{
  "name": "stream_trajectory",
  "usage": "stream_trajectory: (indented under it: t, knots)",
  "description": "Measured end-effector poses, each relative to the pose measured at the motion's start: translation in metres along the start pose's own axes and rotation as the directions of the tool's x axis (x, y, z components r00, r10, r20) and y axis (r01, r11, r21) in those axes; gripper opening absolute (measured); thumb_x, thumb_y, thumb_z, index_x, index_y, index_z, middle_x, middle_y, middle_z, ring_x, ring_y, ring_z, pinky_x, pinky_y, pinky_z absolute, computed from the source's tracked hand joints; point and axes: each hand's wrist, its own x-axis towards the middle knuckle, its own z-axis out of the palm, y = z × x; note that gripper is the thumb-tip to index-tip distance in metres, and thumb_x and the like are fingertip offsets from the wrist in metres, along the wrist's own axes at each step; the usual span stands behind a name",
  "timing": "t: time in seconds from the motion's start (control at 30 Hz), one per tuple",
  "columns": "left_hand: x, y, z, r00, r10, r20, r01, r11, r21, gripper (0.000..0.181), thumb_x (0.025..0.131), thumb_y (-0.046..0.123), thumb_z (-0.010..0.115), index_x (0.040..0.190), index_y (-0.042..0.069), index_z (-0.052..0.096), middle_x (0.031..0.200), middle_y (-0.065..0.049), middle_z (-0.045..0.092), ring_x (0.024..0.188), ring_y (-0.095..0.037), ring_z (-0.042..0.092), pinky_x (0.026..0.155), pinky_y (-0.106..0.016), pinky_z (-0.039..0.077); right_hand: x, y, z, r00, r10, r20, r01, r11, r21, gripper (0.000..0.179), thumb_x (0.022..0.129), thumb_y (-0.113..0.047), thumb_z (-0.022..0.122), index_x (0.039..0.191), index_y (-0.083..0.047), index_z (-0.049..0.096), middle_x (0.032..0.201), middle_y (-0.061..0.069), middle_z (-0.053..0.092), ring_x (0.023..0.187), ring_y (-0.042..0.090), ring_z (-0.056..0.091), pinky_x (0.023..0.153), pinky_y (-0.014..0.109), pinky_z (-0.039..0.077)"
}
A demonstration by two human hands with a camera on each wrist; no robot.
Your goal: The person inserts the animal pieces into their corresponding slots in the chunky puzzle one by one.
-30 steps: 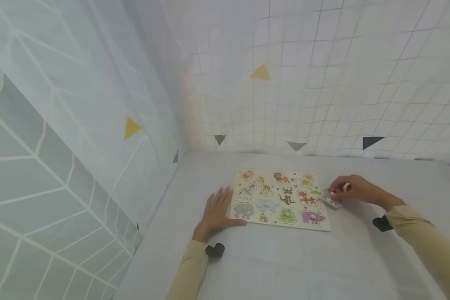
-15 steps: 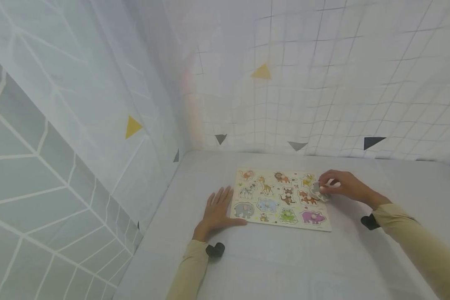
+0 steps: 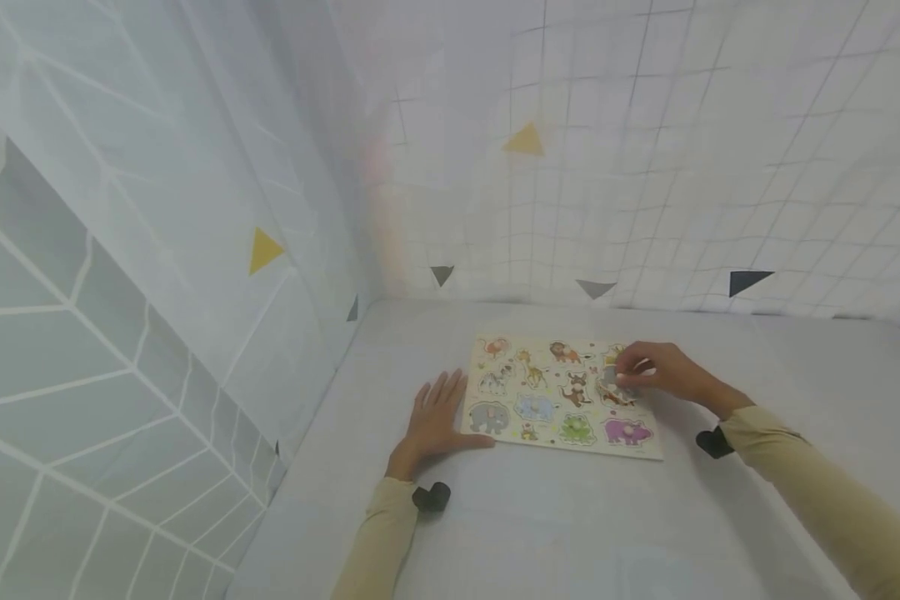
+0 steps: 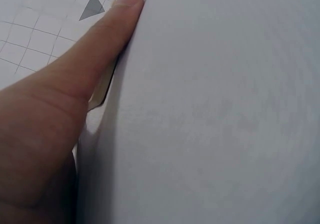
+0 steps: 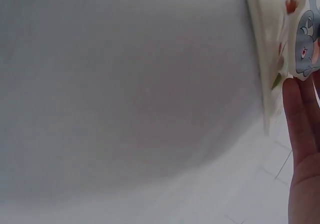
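Observation:
A wooden animal puzzle board (image 3: 528,343) lies on the white-covered table in the head view. My left hand (image 3: 435,419) rests at its left side with the fingers straight; in the left wrist view the thumb (image 4: 90,54) lies along the board's front edge. My right hand (image 3: 667,371) pinches a grey animal puzzle piece (image 3: 610,377) over the board's right part, above the orange animal picture. In the right wrist view this piece (image 5: 304,41) shows a grey animal face, partly cut off by the frame. I cannot tell whether it touches the board.
Around the board, the white table surface (image 3: 540,517) extends to a grid-patterned cloth backdrop (image 3: 592,208) behind. A patterned cloth (image 3: 157,333) hangs along the left side. Dark wrist mounts (image 3: 715,442) sit on both forearms.
My right hand has carried the grey puzzle piece leftward, from beside the board's right edge to over its right part. The left hand has stayed in place.

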Motion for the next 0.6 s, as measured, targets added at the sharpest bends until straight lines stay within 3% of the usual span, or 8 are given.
stream_trajectory:
  t: [0.17,0.6]
  knots:
    - [0.002,-0.002,0.001,1.0,0.002,-0.003,-0.002,1.0,-0.01,0.126,0.075,0.075,0.075,0.167,0.016,0.013,0.177,-0.001,0.008,0.165,-0.026,0.004,0.135,-0.054,0.001,0.011,-0.008,0.013,1.0,-0.03,0.003,0.03,0.999,0.015,0.018,0.091,-0.025,0.08,0.106,-0.018,0.072,0.106,-0.002,0.074,0.097,0.006,0.067,0.089,0.032,0.062]
    - [-0.004,0.001,-0.001,1.0,0.013,-0.011,-0.013,1.0,-0.015,0.123,0.075,0.071,0.077,0.166,0.013,0.017,0.176,-0.005,0.012,0.165,-0.03,0.008,0.134,-0.056,0.005,0.037,-0.048,0.028,0.991,-0.13,-0.005,0.13,0.991,0.042,0.017,0.094,-0.018,0.076,0.109,-0.012,0.071,0.105,0.003,0.074,0.097,0.019,0.07,0.092,0.049,0.062]
